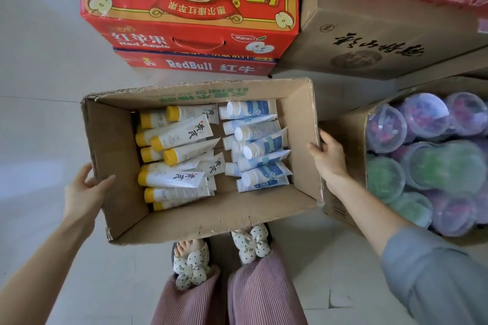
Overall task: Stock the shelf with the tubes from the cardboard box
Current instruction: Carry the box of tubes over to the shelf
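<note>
- Down by our slippers (250, 243), the open box (118, 140) is hemmed in by red cartons (190, 21) ahead and a carton of lidded tubs (427, 161) on the right.
- We take it by both side walls, probably to lift it whole and carry it to the shelf, which is out of view.
- Our left hand (84, 187) grasps the left wall with the thumb inside. Our right hand (328, 155) grasps the right wall's rim.
- Every tube we can see lies inside the box, loosely piled in two groups: white yellow-capped tubes (179, 137) on the left, blue tubes (261, 145) on the right.
</note>
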The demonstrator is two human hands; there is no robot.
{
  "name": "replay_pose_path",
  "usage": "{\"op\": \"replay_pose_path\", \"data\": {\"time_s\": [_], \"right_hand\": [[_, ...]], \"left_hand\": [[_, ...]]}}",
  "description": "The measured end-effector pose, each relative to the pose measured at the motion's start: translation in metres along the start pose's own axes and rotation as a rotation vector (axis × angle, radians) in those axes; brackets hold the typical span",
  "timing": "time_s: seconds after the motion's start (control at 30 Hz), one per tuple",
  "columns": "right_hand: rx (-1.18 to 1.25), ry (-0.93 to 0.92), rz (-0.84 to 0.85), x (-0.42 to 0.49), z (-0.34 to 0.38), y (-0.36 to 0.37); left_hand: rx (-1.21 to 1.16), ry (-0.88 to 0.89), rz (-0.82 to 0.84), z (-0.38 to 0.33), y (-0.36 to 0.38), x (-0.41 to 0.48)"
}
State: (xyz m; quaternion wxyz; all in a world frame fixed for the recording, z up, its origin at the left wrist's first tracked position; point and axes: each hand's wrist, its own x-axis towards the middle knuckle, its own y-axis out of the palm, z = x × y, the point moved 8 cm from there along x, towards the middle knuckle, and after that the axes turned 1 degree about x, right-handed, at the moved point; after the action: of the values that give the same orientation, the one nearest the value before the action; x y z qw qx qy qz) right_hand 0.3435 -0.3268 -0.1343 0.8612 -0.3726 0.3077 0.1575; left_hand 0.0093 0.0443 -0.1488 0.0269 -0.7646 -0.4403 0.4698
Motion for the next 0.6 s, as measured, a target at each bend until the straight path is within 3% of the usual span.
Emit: {"op": "replay_pose_path", "data": {"time_s": [0.3,0.6], "right_hand": [[-0.117,-0.088,-0.044,-0.002,0.009,-0.008],[-0.144,-0.118,-0.058,-0.031,0.031,-0.032]], "left_hand": [[0.155,0.153,-0.037,-0.018,-0.005,-0.001],[0.060,0.157,-0.072,-0.033,-0.023,-0.026]]}}
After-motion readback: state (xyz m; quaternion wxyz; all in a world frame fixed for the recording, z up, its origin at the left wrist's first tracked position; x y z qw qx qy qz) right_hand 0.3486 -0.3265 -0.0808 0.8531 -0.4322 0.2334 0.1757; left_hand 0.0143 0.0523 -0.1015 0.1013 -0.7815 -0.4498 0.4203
